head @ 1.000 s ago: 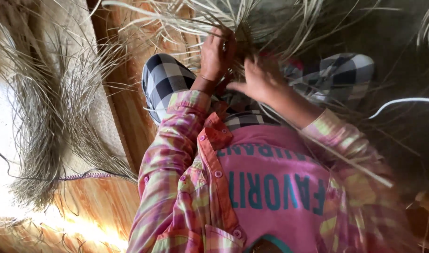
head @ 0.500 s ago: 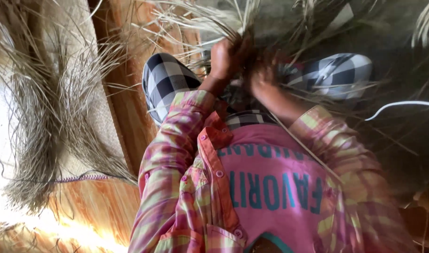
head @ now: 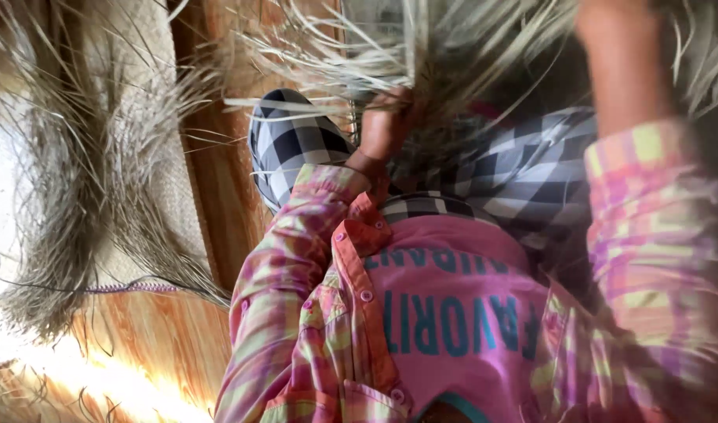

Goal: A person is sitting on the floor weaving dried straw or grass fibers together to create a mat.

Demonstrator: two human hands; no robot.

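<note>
My left hand [head: 384, 125] is closed around a bunch of pale dried fibre strands [head: 422, 55] that fans out over my lap. My knees in black-and-white checked trousers [head: 296, 149] lie under the bunch. My right hand [head: 616, 27] is lifted high at the top right, blurred and partly cut off by the frame edge. Its forearm comes out of a pink plaid sleeve [head: 649, 204]. Whether it holds any strands does not show.
A thick loose bundle of the same dried fibres [head: 69, 219] lies on a woven mat [head: 151, 117] at the left. A purple cord [head: 132, 287] crosses it. A wooden plank floor [head: 218, 180] runs beside my left knee, sunlit at the bottom left.
My right hand has left the bunch beside my left hand and risen up and to the right. My left hand has stayed on the strands.
</note>
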